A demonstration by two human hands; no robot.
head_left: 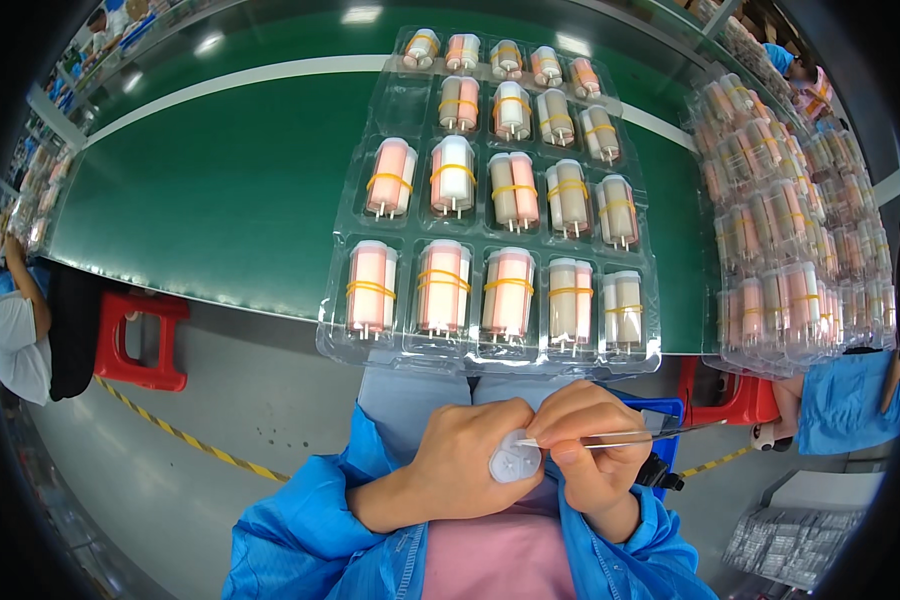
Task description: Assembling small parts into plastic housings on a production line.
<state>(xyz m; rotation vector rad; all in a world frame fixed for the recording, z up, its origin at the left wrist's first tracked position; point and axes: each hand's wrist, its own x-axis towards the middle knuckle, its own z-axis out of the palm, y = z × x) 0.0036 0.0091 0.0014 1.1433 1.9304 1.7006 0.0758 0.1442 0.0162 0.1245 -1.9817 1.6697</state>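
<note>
Gray floor (240, 390) left of left hand (465, 450), yellow-black tape line (185, 439) on it; red stool (113, 335) farther left; green tabletop (220, 200) beyond, white stripe (240, 77) across.

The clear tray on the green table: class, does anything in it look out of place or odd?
Yes: in the clear tray, the third row from the front has four bundles, while both nearer rows have five. Its leftmost pocket has none, breaking the pattern.
</note>
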